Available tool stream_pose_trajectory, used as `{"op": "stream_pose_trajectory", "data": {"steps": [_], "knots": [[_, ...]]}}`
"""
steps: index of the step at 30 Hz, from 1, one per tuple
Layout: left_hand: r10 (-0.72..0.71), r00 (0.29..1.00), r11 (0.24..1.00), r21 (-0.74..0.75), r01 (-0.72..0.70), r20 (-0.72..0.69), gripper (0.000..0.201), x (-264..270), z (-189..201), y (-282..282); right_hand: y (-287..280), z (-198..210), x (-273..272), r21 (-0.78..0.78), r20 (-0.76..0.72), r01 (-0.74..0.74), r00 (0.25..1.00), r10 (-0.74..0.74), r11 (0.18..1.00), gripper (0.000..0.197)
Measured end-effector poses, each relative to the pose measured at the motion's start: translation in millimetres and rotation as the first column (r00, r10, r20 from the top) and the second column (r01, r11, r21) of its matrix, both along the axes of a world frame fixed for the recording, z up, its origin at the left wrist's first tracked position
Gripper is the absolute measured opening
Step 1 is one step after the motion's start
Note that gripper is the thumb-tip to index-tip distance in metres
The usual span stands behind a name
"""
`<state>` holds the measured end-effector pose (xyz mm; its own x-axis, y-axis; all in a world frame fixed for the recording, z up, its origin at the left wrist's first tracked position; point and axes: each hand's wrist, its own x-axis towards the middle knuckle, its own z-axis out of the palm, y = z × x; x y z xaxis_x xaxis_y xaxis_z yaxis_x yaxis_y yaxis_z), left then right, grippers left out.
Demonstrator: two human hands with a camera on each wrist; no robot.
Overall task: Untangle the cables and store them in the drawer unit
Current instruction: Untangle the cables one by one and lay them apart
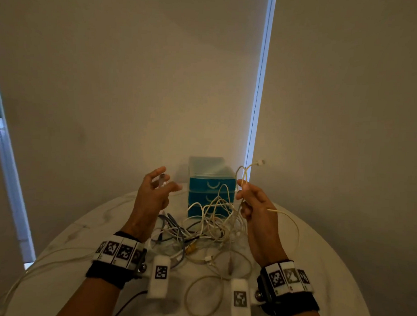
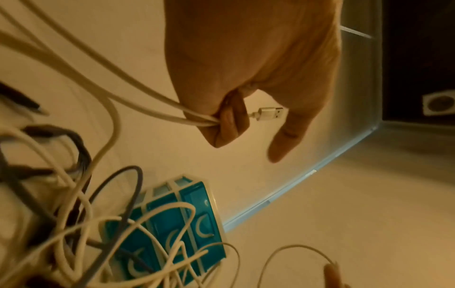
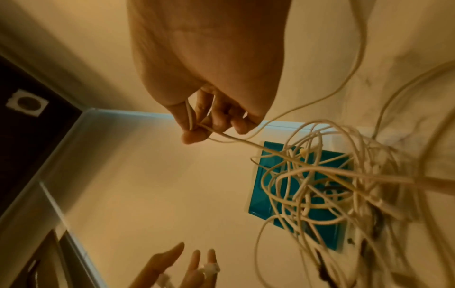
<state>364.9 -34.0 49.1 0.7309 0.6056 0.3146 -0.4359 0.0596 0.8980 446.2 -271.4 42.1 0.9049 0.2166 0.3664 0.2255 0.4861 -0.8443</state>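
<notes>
Both forearms were bare, with no sleeves. The left wrist (image 1: 115,261) wore a black fabric band topped by a row of white blocks printed with black square marker codes. The right wrist (image 1: 289,289) carried the same. A white camera pod (image 1: 159,278) with its own code tag was fixed by a metal bolt inside each wrist.
</notes>
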Motion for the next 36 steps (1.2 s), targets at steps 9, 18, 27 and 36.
{"op": "stream_pose_trajectory", "data": {"steps": [9, 18, 27, 36], "knots": [[-0.286, 0.958, 0.914, -0.306, 0.267, -0.018, 0.029, 7, -8, -3, 33, -13, -25, -0.345, 0.189, -0.028, 0.977, 0.098, 0.938, 0.015], [-0.331, 0.935, 0.893, -0.277, 0.355, 0.130, 0.049, -5, 3, -16, 41, -21, -31, -0.481, 0.273, 0.017, 0.953, 0.131, 0.877, 0.012], [-0.008, 0.955, 0.952, -0.291, 0.098, 0.296, 0.040, -11, 5, 4, 22, -3, -32, -0.530, 0.285, 0.072, 0.953, 0.097, 0.845, 0.030], [0.246, 0.878, 0.797, -0.601, 0.058, 0.410, 0.036, -32, 6, 76, -5, 54, 8, -0.304, 0.095, -0.002, 0.995, 0.032, 0.953, 0.014]]}}
